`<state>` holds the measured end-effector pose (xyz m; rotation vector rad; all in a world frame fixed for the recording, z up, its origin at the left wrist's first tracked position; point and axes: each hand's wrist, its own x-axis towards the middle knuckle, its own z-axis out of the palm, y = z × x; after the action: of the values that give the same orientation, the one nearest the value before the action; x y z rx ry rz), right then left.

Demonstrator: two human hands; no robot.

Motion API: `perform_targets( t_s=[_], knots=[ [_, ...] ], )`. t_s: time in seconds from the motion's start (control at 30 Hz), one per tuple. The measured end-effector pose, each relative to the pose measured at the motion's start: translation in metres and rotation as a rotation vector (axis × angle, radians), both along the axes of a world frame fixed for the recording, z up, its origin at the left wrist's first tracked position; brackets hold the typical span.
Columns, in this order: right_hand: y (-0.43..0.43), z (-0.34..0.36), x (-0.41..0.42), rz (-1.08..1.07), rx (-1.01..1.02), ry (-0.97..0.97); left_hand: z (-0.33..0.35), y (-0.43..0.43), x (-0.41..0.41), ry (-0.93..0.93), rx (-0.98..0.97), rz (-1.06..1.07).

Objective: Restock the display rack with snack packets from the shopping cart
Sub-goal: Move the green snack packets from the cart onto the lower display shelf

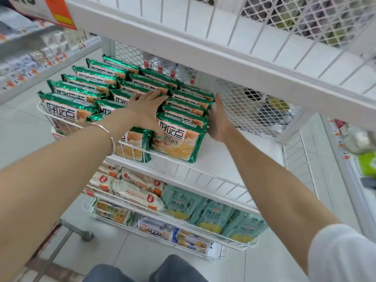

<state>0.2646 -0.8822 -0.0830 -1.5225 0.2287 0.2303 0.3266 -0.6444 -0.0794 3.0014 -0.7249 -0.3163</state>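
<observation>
Middle shelf: green snack packets in three rows, right end unfilled; left hand and right hand press them, fingers straight, gripping nothing.

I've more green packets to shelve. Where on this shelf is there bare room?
The bare shelf right of the green packets, bordered by the mesh panel and the front wire rail; the right hand lies at its edge. Left of that, three packet rows fill it.

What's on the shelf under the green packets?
Cream packets on the left, pale teal packets on the right. The upper shelf covers whatever lies behind them.
</observation>
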Motion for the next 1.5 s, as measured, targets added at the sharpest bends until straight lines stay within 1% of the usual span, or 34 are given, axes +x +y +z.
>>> perform_targets(
  t_s=[0.07, 0.1, 0.13, 0.2, 0.23, 0.27, 0.33, 0.37, 0.47, 0.53, 0.6, 0.67, 0.73, 0.8, 0.87, 0.93, 1.03, 1.2, 1.37, 1.5],
  knots=[
    [-0.008, 0.007, -0.012, -0.034, -0.1, -0.014, 0.003, 0.001, -0.001, 0.005, 0.002, -0.004],
    [-0.011, 0.004, -0.023, -0.032, -0.178, -0.073, 0.004, 0.001, -0.002, 0.008, 0.006, -0.006],
    [-0.011, -0.001, -0.036, 0.02, -0.267, -0.155, 0.006, 0.002, -0.003, 0.014, 0.013, -0.009],
    [-0.002, -0.018, -0.055, 0.205, -0.563, -0.334, 0.011, 0.0, -0.006, 0.037, 0.044, -0.022],
    [0.002, -0.027, -0.057, 0.255, -0.717, -0.386, 0.013, -0.002, -0.008, 0.053, 0.06, -0.03],
    [0.005, -0.036, -0.052, 0.26, -0.817, -0.416, 0.015, -0.005, -0.009, 0.064, 0.079, -0.039],
    [0.007, -0.041, -0.037, 0.23, -0.929, -0.462, 0.016, -0.01, -0.011, 0.05, 0.121, -0.047],
    [0.006, -0.042, -0.03, 0.237, -0.955, -0.463, 0.015, -0.012, -0.011, 0.032, 0.138, -0.045],
    [0.002, -0.039, -0.021, 0.29, -0.95, -0.418, 0.013, -0.016, -0.01, -0.009, 0.141, -0.04],
    [0.001, -0.035, -0.022, 0.316, -0.936, -0.4, 0.016, -0.014, -0.011, 0.006, 0.114, -0.05],
    [0.004, -0.023, -0.026, 0.294, -0.896, -0.323, 0.023, -0.004, -0.014, 0.06, 0.038, -0.058],
    [0.01, -0.008, -0.033, 0.192, -0.872, -0.254, 0.034, 0.016, -0.021, 0.071, -0.115, -0.03],
    [0.024, 0.008, -0.042, 0.107, -0.969, -0.307, 0.048, 0.046, -0.032, -0.009, -0.252, 0.034],
    [0.052, 0.025, -0.047, 0.084, -1.078, -0.435, 0.061, 0.086, -0.046, -0.123, -0.302, 0.115],
    [0.097, 0.04, -0.048, 0.115, -1.125, -0.538, 0.071, 0.137, -0.066, -0.169, -0.318, 0.226],
    [0.154, 0.051, -0.049, 0.185, -1.129, -0.614, 0.074, 0.198, -0.09, -0.141, -0.303, 0.353],
    [0.249, 0.055, -0.058, 0.348, -1.151, -0.722, 0.065, 0.301, -0.137, -0.073, -0.22, 0.531],
    [0.405, 0.026, -0.093, 0.622, -1.09, -0.792, 0.037, 0.451, -0.235, 0.042, -0.212, 0.813],
    [0.52, -0.008, -0.141, 0.863, -1.022, -0.789, 0.01, 0.543, -0.321, 0.098, -0.252, 1.057],
    [0.574, -0.04, -0.154, 1.052, -1.039, -0.787, -0.015, 0.589, -0.369, 0.129, -0.32, 1.222]
  ],
)
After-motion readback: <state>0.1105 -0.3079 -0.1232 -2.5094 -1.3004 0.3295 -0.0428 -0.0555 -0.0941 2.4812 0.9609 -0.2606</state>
